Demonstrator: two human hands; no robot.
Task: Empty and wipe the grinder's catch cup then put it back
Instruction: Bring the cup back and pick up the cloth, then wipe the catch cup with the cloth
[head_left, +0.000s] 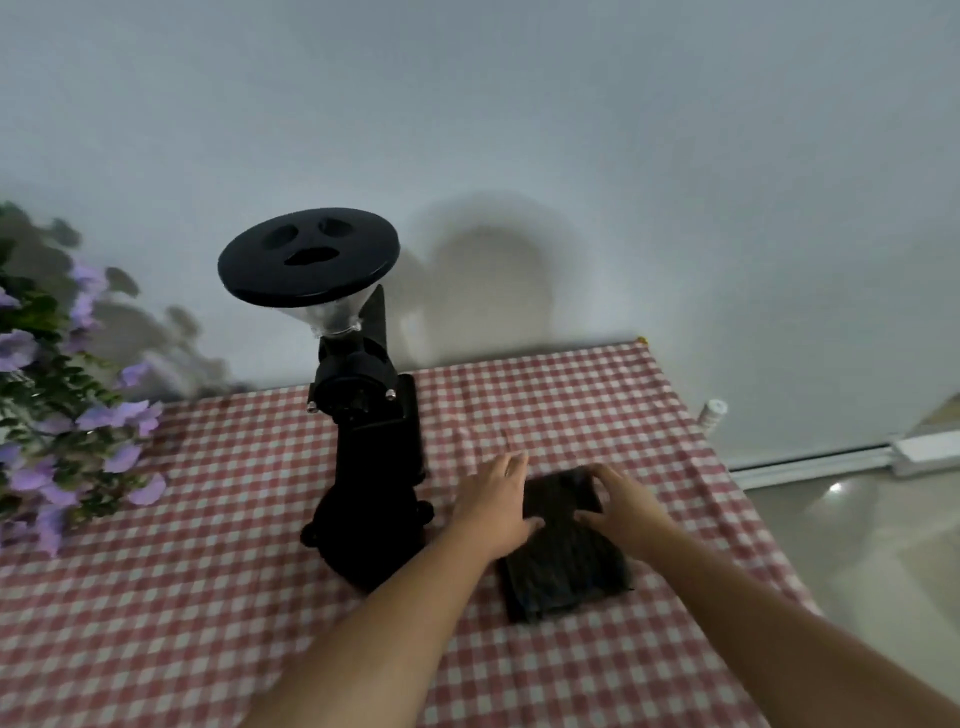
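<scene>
A black coffee grinder (363, 426) with a clear hopper and a round black lid stands on the red-and-white checked tablecloth (208, 597). Its dark base blends into shadow, so I cannot make out the catch cup. Just right of the grinder lies a folded dark cloth (563, 566). My left hand (496, 501) rests on the cloth's left edge with fingers spread. My right hand (626, 512) lies on its far right corner, fingers curled over the edge. Both hands touch the cloth; neither lifts it.
Purple flowers with green leaves (57, 405) crowd the table's left side. A pale wall rises right behind the table. The table's right edge drops to a shiny floor, where a small white bottle (712, 415) stands by the baseboard.
</scene>
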